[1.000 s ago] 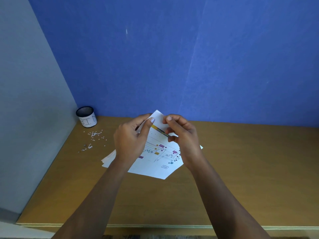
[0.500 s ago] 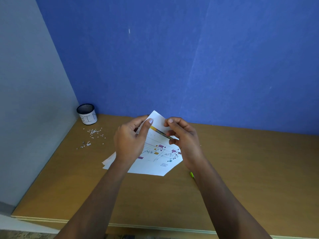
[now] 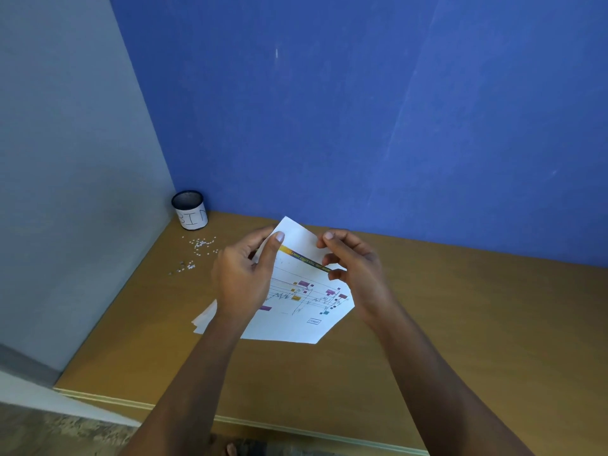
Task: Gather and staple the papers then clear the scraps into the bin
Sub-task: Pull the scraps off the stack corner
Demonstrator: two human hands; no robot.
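Gathering step: left hand point(image 3: 243, 281) and right hand point(image 3: 358, 274) both pinch papers point(image 3: 296, 311) at far corner. Stapling likely next, needs edges flush. Scraps point(image 3: 200, 245) beyond left hand, by bin point(image 3: 190, 212)

1. One head-worn, wide-angle camera is looking forward and down from above the near edge of the desk point(image 3: 460, 340).
2. The view is tilting: the desk's front edge is running downward to the right across the bottom of the frame.
3. Both forearms are entering from the bottom. The left hand point(image 3: 243, 284) and right hand point(image 3: 358, 274) are sitting just below centre, near the lens, holding the papers point(image 3: 296, 317).
4. The blue wall point(image 3: 362, 126) is filling the upper half, and the grey wall point(image 3: 65, 159) is taking the left side.
5. The bin point(image 3: 190, 213) is standing in the far corner, left of centre.
6. A strip of floor point(image 3: 49, 429) is showing at bottom left.
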